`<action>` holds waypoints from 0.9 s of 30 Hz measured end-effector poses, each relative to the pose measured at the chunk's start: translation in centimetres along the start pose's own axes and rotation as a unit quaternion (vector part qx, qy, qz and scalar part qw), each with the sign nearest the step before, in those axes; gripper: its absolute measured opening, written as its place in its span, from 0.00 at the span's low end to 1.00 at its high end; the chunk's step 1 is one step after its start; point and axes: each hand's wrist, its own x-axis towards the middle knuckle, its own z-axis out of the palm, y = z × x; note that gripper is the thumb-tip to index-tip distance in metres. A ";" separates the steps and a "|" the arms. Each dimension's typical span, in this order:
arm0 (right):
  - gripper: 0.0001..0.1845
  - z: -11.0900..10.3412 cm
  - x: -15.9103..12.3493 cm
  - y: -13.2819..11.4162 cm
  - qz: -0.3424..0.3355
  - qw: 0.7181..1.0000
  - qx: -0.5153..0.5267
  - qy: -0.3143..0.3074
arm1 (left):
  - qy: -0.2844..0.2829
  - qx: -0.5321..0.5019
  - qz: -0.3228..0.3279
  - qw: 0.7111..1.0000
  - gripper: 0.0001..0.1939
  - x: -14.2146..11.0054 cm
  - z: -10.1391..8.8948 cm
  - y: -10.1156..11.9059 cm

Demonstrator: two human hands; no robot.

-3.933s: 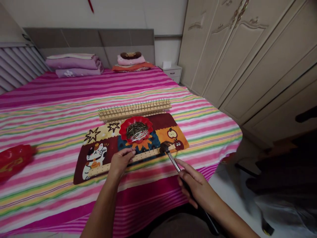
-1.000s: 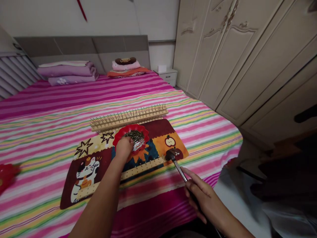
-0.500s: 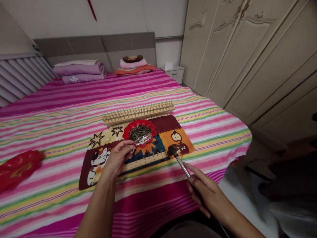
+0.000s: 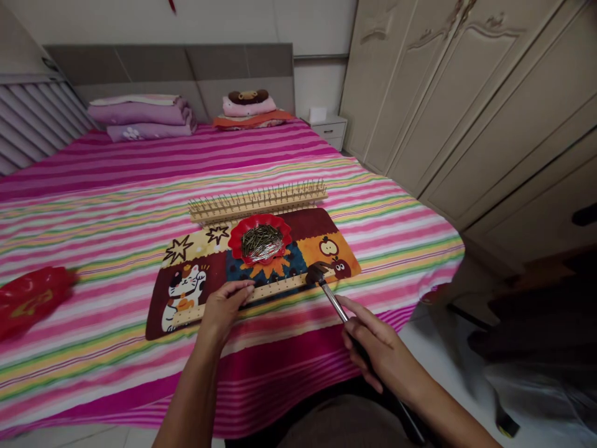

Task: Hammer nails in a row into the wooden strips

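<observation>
My right hand (image 4: pixel 380 345) grips the dark handle of a hammer (image 4: pixel 333 298), whose black head lies over the right part of a narrow wooden strip (image 4: pixel 275 287). The strip has rows of small holes, and several nails stand in its right half. My left hand (image 4: pixel 228 305) is closed in a pinch at the strip's middle, its fingertips on a nail that is mostly hidden. Just behind the strip a red scalloped bowl (image 4: pixel 236 242) holds a heap of nails (image 4: pixel 261 241). Both strip and bowl rest on a patterned mat (image 4: pixel 321 221).
Behind the mat lies a wooden piece bristling with upright nails (image 4: pixel 259 202). A red plastic object (image 4: pixel 32 298) is at the left on the striped bedspread (image 4: pixel 107 267). Folded bedding (image 4: pixel 144 118) sits by the headboard. The bed's edge drops off at the right, facing a wardrobe (image 4: pixel 443 93).
My left hand has moved from the red bowl's front rim down to the wooden strip. The hammer stays in my right hand, its head now over the strip. The view has tilted slightly downward.
</observation>
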 end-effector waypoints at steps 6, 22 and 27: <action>0.32 -0.2 0.1 0.1 0.003 1.000 -0.002 -0.005 | 0.039 -0.001 -0.001 0.999 0.26 0.5 1.4 -0.9; 0.34 0.1 0.4 0.0 0.001 1.000 -0.013 -0.024 | 0.071 0.135 0.075 0.985 0.15 0.7 2.0 -2.4; 0.32 1.6 0.8 -1.2 -0.016 0.996 -0.032 -0.076 | 0.062 0.183 0.085 0.977 0.12 0.5 1.9 -2.4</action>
